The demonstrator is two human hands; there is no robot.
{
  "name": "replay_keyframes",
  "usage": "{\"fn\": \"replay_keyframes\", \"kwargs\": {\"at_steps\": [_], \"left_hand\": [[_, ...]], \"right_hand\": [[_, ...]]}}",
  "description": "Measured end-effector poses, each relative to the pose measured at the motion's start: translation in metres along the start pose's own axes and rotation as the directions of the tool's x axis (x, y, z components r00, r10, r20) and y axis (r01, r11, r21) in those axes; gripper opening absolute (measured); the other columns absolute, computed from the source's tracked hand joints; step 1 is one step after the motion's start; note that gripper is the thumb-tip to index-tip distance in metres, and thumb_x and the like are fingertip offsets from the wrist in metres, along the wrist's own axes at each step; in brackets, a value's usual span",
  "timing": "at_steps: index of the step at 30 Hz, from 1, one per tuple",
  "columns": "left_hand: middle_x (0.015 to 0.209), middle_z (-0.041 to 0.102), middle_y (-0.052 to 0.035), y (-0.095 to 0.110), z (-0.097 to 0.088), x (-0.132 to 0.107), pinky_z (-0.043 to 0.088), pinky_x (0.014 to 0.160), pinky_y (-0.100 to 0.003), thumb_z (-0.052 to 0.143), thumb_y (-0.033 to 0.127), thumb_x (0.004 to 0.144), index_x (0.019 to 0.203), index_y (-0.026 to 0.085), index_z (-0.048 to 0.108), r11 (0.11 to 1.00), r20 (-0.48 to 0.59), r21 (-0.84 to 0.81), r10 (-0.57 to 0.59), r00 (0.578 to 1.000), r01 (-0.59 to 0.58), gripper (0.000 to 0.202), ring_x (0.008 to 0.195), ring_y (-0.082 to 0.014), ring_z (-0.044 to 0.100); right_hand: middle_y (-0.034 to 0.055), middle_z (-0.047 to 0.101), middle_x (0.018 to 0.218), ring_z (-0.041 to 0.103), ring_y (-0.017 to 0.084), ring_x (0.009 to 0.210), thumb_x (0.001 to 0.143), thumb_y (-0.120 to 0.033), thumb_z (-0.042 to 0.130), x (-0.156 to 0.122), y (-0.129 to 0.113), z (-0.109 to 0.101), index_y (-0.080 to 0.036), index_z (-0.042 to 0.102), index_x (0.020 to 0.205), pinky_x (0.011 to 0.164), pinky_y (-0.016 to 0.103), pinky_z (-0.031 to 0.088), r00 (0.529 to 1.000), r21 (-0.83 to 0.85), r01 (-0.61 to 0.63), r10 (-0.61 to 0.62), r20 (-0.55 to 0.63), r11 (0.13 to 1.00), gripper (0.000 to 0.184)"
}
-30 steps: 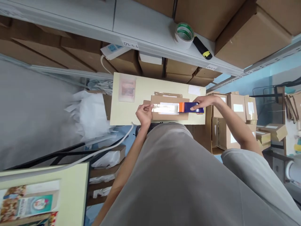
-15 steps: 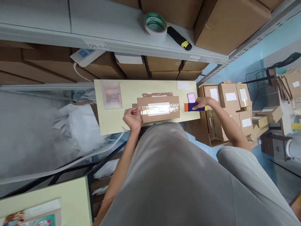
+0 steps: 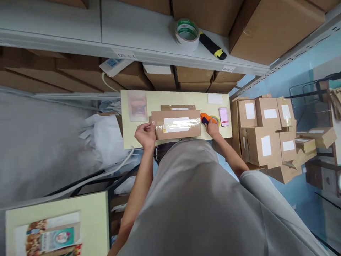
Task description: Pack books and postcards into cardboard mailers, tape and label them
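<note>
A flat cardboard box (image 3: 176, 134) with a white label (image 3: 170, 124) and shiny clear tape across it lies on the pale yellow table (image 3: 157, 99). At its left end, my left hand (image 3: 146, 136) has its fingers closed on the edge. My right hand (image 3: 212, 128) grips an orange and dark blue tape dispenser (image 3: 204, 118) by the box's right end, a roll of tape showing on it. Behind the box lies another cardboard piece (image 3: 166, 107), mostly hidden. A pink-labelled pad (image 3: 223, 116) lies right of the dispenser.
A shelf (image 3: 149, 46) above the table holds a tape roll (image 3: 187, 41), a utility knife (image 3: 213, 46) and boxes. Labelled cartons (image 3: 255, 142) are stacked at the right. A white cable (image 3: 117, 169) and white bags (image 3: 106, 137) are at the left.
My right hand has brought the tape dispenser left and turned it against the box's right end. My left hand stays at the left end. The view has shifted slightly.
</note>
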State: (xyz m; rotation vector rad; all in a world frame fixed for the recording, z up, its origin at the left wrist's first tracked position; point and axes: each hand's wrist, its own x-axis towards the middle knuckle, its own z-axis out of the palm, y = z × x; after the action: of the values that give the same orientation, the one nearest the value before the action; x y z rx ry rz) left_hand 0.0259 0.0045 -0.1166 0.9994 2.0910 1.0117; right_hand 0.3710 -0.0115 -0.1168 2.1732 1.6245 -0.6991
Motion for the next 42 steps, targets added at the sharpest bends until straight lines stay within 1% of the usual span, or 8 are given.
{"fn": "replay_keyframes", "kwargs": {"at_steps": [5, 9, 14, 20, 26, 33, 38, 42], "left_hand": [[0.111, 0.076, -0.0125, -0.004, 0.001, -0.007, 0.061, 0.105, -0.043, 0.069, 0.037, 0.099, 0.106, 0.018, 0.072, 0.997, 0.039, 0.075, 0.018, 0.999, -0.021, 0.021, 0.094, -0.0242, 0.073], [0.136, 0.076, -0.0199, -0.004, 0.002, -0.018, 0.054, 0.119, -0.046, 0.067, 0.040, 0.102, 0.131, 0.015, 0.068, 0.990, 0.063, 0.120, 0.066, 0.996, -0.073, 0.039, 0.122, -0.0304, 0.073], [0.145, 0.075, -0.0227, 0.008, 0.004, -0.032, 0.053, 0.121, -0.048, 0.066, 0.050, 0.104, 0.145, 0.014, 0.066, 0.978, 0.148, 0.195, 0.043, 0.988, -0.071, 0.054, 0.137, -0.0373, 0.071], [0.134, 0.079, -0.0293, 0.021, 0.011, -0.039, 0.058, 0.111, -0.057, 0.083, 0.071, 0.088, 0.140, 0.010, 0.069, 0.913, 0.198, 0.408, -0.104, 0.975, 0.014, 0.082, 0.129, -0.0505, 0.074], [0.124, 0.083, -0.0218, 0.007, 0.011, -0.027, 0.058, 0.108, -0.050, 0.064, 0.055, 0.103, 0.127, 0.015, 0.078, 0.946, 0.217, 0.323, -0.078, 0.973, 0.004, 0.049, 0.123, -0.0428, 0.077], [0.109, 0.083, -0.0106, 0.001, -0.004, -0.014, 0.061, 0.106, -0.042, 0.065, 0.039, 0.097, 0.113, 0.018, 0.079, 0.998, 0.235, -0.022, -0.051, 0.971, 0.058, 0.030, 0.110, -0.0314, 0.077], [0.141, 0.074, -0.0074, 0.007, -0.032, -0.006, 0.054, 0.123, -0.040, 0.064, 0.020, 0.089, 0.134, 0.023, 0.077, 0.979, 0.080, -0.164, 0.139, 0.987, -0.124, 0.047, 0.138, -0.0272, 0.067], [0.129, 0.072, -0.0121, -0.010, -0.037, -0.007, 0.057, 0.117, -0.043, 0.063, 0.012, 0.078, 0.116, 0.020, 0.081, 0.994, 0.056, -0.085, 0.079, 0.995, -0.074, 0.043, 0.124, -0.0294, 0.072]], "right_hand": [[0.0328, 0.069, 0.148, 0.063, 0.036, 0.142, 0.117, -0.026, 0.039, 0.006, -0.013, 0.035, 0.006, 0.043, 0.165, 0.127, 0.047, 0.040, 0.996, 0.072, 0.009, -0.002, -0.087, 0.997, 0.058], [0.0335, 0.069, 0.147, 0.066, 0.039, 0.137, 0.114, -0.025, 0.041, -0.005, -0.006, 0.028, 0.001, 0.055, 0.157, 0.120, 0.050, 0.047, 0.973, 0.187, -0.014, 0.057, -0.223, 0.982, 0.052], [0.0188, 0.080, 0.125, 0.077, 0.033, 0.107, 0.121, -0.057, 0.018, -0.039, -0.013, 0.007, -0.018, 0.067, 0.143, 0.093, 0.040, 0.058, 0.919, 0.493, 0.211, 0.002, -0.395, 0.844, 0.066], [0.0209, 0.080, 0.110, 0.078, 0.040, 0.104, 0.102, -0.090, 0.056, -0.039, -0.057, 0.011, -0.011, 0.058, 0.146, 0.091, 0.046, 0.061, 0.957, 0.465, 0.160, -0.020, -0.291, 0.871, 0.090], [0.0151, 0.077, 0.099, 0.074, 0.035, 0.102, 0.114, -0.078, 0.044, -0.022, -0.051, 0.003, -0.015, 0.067, 0.127, 0.096, 0.042, 0.058, 0.951, 0.445, 0.207, -0.073, -0.300, 0.871, 0.068], [0.0080, 0.072, 0.089, 0.067, 0.026, 0.085, 0.119, -0.060, 0.043, -0.053, -0.048, -0.030, -0.018, 0.073, 0.110, 0.085, 0.035, 0.057, 0.960, 0.476, 0.240, -0.134, -0.246, 0.846, 0.053], [0.0129, 0.079, 0.128, 0.070, 0.029, 0.117, 0.116, -0.065, 0.047, -0.073, -0.049, -0.059, -0.021, 0.073, 0.141, 0.103, 0.038, 0.060, 0.868, 0.507, 0.444, -0.214, -0.449, 0.739, 0.057], [0.0164, 0.071, 0.148, 0.070, 0.030, 0.124, 0.111, -0.051, 0.058, -0.060, -0.045, -0.052, -0.020, 0.077, 0.140, 0.106, 0.040, 0.063, 0.885, 0.471, 0.421, -0.237, -0.401, 0.775, 0.046]]}}
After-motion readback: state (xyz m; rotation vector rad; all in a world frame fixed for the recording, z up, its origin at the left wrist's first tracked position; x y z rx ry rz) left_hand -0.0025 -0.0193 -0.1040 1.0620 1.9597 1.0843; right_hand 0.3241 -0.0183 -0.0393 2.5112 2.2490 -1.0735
